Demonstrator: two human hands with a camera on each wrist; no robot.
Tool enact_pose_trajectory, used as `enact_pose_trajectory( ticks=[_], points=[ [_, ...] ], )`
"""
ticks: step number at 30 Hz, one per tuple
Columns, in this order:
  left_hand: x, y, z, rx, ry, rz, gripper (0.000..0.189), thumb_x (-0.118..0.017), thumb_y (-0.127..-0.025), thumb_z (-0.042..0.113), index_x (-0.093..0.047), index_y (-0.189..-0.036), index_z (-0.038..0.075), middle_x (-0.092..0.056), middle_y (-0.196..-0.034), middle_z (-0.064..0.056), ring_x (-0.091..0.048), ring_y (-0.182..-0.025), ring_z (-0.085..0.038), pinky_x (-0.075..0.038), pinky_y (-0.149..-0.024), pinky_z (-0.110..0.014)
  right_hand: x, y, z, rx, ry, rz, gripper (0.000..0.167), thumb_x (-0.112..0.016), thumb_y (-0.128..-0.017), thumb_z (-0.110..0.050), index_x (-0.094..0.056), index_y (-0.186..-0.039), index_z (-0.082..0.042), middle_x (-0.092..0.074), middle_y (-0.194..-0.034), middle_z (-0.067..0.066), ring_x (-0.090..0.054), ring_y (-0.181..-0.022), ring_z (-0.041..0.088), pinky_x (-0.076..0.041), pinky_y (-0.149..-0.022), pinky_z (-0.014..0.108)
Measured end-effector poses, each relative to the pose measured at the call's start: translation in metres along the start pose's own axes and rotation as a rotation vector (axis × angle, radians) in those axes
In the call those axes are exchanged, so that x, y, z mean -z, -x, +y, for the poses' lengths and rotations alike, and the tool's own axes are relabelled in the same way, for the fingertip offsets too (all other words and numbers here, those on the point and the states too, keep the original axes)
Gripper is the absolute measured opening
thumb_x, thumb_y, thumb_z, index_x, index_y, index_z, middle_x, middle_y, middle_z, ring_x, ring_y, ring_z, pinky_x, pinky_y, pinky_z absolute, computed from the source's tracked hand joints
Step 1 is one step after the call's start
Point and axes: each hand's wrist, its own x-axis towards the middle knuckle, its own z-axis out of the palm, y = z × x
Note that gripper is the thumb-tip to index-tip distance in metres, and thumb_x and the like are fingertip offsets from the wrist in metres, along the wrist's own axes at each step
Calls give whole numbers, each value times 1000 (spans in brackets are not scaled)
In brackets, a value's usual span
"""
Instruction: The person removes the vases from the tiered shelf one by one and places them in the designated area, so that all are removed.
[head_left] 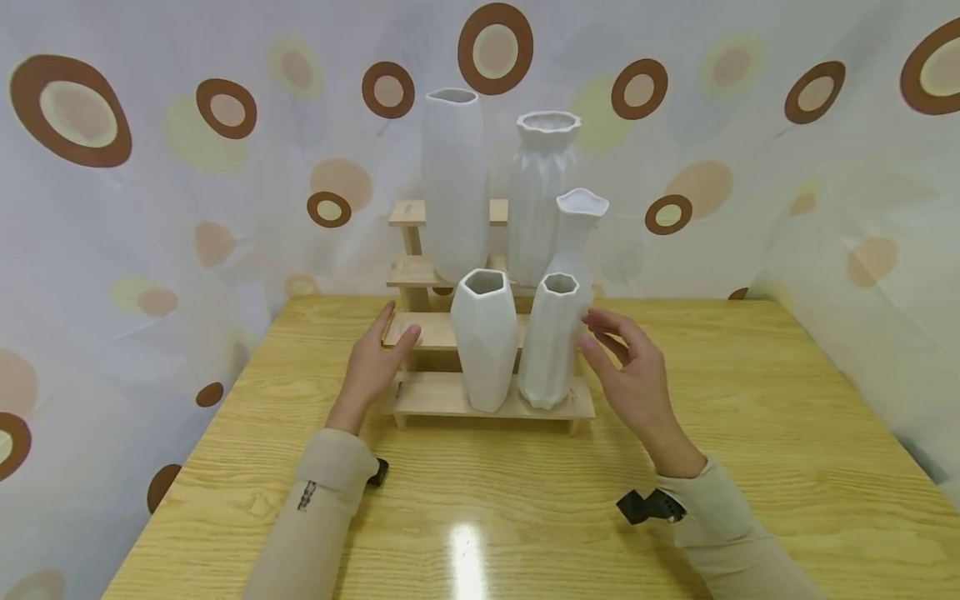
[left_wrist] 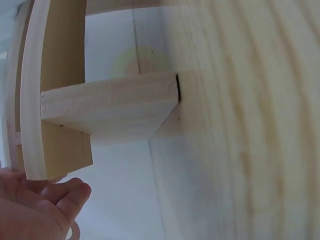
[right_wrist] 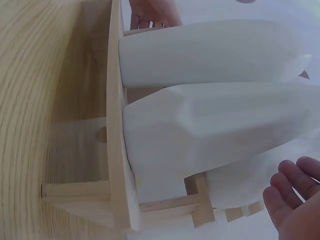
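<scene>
A stepped wooden stand (head_left: 495,408) carries several white vases. My left hand (head_left: 369,367) is at the stand's left end, its thumb over the second board (head_left: 423,331) and its fingers along the side. In the left wrist view the fingers (left_wrist: 70,200) lie right at the board's end. My right hand (head_left: 637,375) is beside the right-hand vases, fingers slightly bent and nothing in it. Its fingertips overlap the edge of the flared-mouth vase (head_left: 576,237). In front stand a fluted vase (head_left: 549,346) and a faceted vase (head_left: 486,346), both upright on the lowest board.
Higher on the stand are a tall smooth vase (head_left: 455,183) and a pleated-neck vase (head_left: 542,200). The stand rests on a wood-grain table (head_left: 750,450), with a circle-patterned cloth (head_left: 675,50) behind it. Dark wrist straps (head_left: 652,506) show at both sleeves.
</scene>
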Motion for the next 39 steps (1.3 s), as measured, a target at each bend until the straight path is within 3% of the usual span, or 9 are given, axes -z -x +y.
enact_pose_trajectory(
  ticks=[5,8,12,19,30,37,39],
  points=[
    [-2,-6,1,-22,34,-6,88,-50,-94,66,-21,-159,16,-24,-161,-6,-21,-147,-27,-21,-117,-48,-2,-2,6,11,-14,-21,38,-64,-92,6,-58,-130,7,-60,-122,20,-55,-112,30,-48,-100,33],
    [-4,-8,0,-20,47,-2,88,-51,-94,65,-22,-159,13,-24,-161,-7,-21,-147,-27,-21,-118,-46,-4,-2,5,-3,-5,-35,42,-67,-91,6,-57,-131,5,-59,-123,18,-56,-113,25,-49,-99,36],
    [-6,-9,-2,-2,61,0,90,-54,-93,65,-23,-158,12,-24,-161,-7,-21,-147,-27,-20,-118,-46,-7,0,4,-29,6,-56,45,-71,-89,3,-58,-132,1,-60,-124,12,-57,-113,18,-49,-98,33],
    [-11,-11,-5,53,103,0,94,-62,-88,64,-22,-159,17,-24,-161,-3,-21,-147,-25,-21,-117,-46,-13,1,3,-55,45,-64,51,-78,-85,-4,-59,-132,-4,-61,-122,6,-58,-107,18,-51,-93,26],
    [-11,-15,0,35,86,-2,97,-60,-88,66,-16,-160,17,-18,-163,-4,-16,-148,-26,-18,-118,-47,-19,-5,-29,-82,131,-56,48,-78,-82,3,-60,-126,6,-61,-118,14,-58,-103,19,-53,-89,24],
    [-11,-14,-2,32,97,-2,95,-60,-91,62,-15,-160,15,-17,-163,-4,-15,-148,-26,-18,-118,-46,-17,-5,0,-34,119,-78,50,-80,-82,-3,-62,-130,-3,-60,-119,8,-58,-104,17,-53,-88,24],
    [-10,-12,-4,33,93,-4,96,-59,-90,63,-15,-160,14,-16,-163,-4,-15,-148,-26,-18,-118,-47,-18,-3,-1,-35,109,-72,51,-81,-82,-3,-63,-129,-4,-60,-118,7,-58,-104,18,-53,-89,24]
  ],
)
